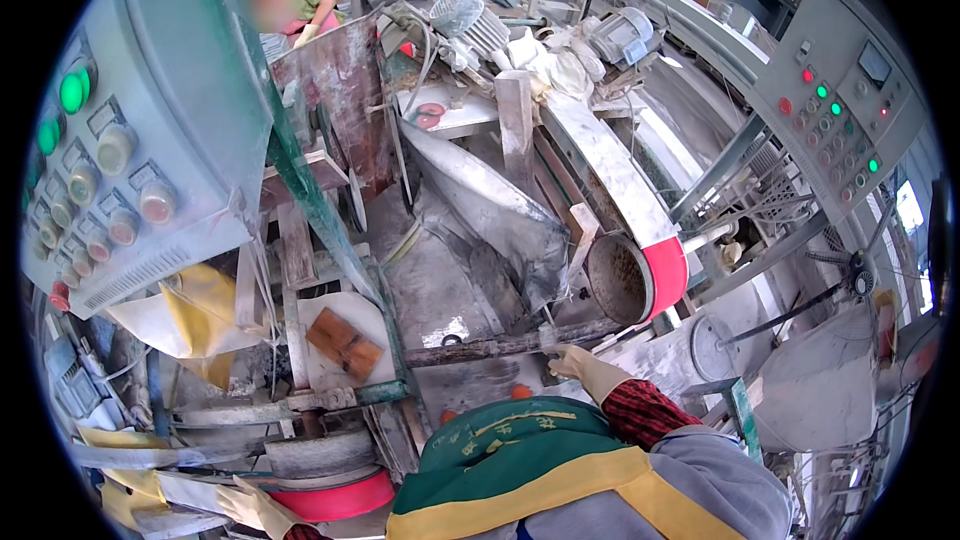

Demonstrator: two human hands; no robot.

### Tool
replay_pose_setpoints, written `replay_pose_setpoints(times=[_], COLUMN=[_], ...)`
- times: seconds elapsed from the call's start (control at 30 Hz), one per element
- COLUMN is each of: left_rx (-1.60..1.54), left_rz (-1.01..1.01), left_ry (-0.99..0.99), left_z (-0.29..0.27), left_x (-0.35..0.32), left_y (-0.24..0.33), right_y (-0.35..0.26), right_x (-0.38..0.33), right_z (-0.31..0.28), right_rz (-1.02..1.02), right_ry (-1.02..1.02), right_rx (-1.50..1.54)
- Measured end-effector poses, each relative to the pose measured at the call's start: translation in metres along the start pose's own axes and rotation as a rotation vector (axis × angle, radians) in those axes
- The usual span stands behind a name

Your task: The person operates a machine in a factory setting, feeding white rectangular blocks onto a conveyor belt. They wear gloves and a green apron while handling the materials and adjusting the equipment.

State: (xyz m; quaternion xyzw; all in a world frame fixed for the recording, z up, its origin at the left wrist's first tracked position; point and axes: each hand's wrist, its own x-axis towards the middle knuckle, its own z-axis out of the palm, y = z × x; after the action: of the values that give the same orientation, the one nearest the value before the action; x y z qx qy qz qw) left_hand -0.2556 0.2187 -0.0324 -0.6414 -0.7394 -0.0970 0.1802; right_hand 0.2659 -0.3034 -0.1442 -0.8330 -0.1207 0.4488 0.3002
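My left hand (255, 510), in a cream glove, is at the lower left. Its fingers stretch over the end of a pale metal plate (192, 492), beside a wheel with a red belt (345, 497). My right hand (590, 372), also gloved, is right of centre with its fingers reaching left. It is just below a rough, dusty bar (500, 342); whether it touches the bar I cannot tell. I see nothing held in either hand. Above the right hand is the round end of a second belt machine (668, 275), its belt red there.
A control box (200, 190) with buttons and green lights fills the upper left; another control panel (850, 80) stands upper right. A brown block (345, 342) lies on a pale board. Dusty motors (480, 30) sit at the back. Another person (300, 5) is beyond a stained upright panel (335, 105).
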Motion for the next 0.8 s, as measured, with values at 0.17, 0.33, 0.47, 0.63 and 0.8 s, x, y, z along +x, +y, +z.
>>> replay_pose_setpoints(times=[0.17,0.33,0.47,0.63,0.8], left_rx=[-0.028,-0.013,-0.022,-0.039,-0.046], left_rz=[0.018,0.0,-0.023,-0.039,-0.001], left_ry=[-0.03,-0.008,-0.143,-0.176,-0.154], left_z=[-0.006,-0.008,-0.016,-0.019,0.0], left_x=[-0.004,-0.01,-0.009,-0.013,-0.01], left_y=[0.008,0.008,0.011,0.022,0.006], right_y=[0.066,0.054,0.034,0.031,0.012], right_x=[0.021,0.025,0.026,0.03,0.027], right_z=[0.011,0.016,0.016,0.015,0.011], right_rz=[-0.196,-0.156,-0.001,0.048,0.019], right_ry=[0.08,0.038,0.021,-0.011,-0.035], right_rx=[-0.17,-0.228,-0.182,-0.169,-0.248])
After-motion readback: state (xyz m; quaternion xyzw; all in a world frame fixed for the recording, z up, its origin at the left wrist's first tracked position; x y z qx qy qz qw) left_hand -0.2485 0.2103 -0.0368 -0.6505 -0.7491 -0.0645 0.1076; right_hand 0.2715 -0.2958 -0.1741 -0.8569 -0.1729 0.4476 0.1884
